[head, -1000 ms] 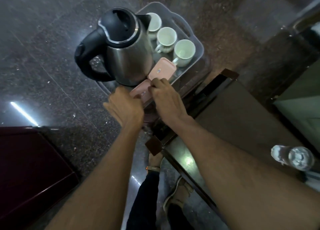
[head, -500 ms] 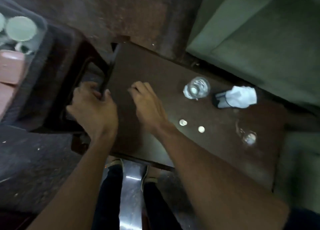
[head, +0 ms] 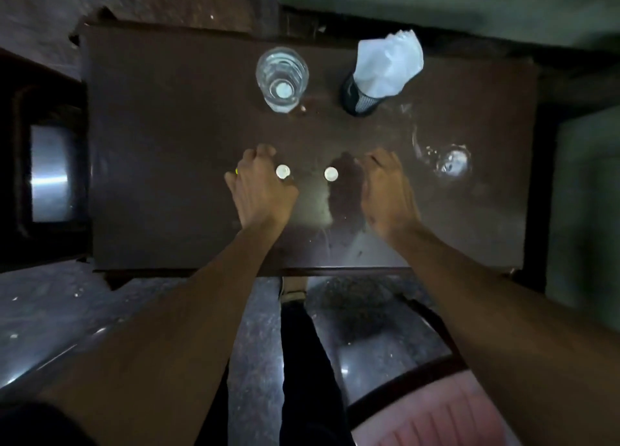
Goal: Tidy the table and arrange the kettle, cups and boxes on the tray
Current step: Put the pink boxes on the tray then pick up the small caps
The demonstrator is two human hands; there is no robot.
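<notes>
The dark desk point(head: 161, 143) carries a water bottle point(head: 281, 78) and a mesh holder with tissue point(head: 379, 73) at its far side. The left hand point(head: 260, 190) and right hand point(head: 387, 190) hover curled and empty beside two small white discs point(head: 282, 171), so tidying seems the step in hand; picking these up comes next. Kettle, cups, boxes and tray are out of view.

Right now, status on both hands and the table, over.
Left hand and right hand over the dark table, holding nothing visible. Two small white discs between them. Kettle, cups, boxes, tray out of view. Bottle, tissue holder behind.
</notes>
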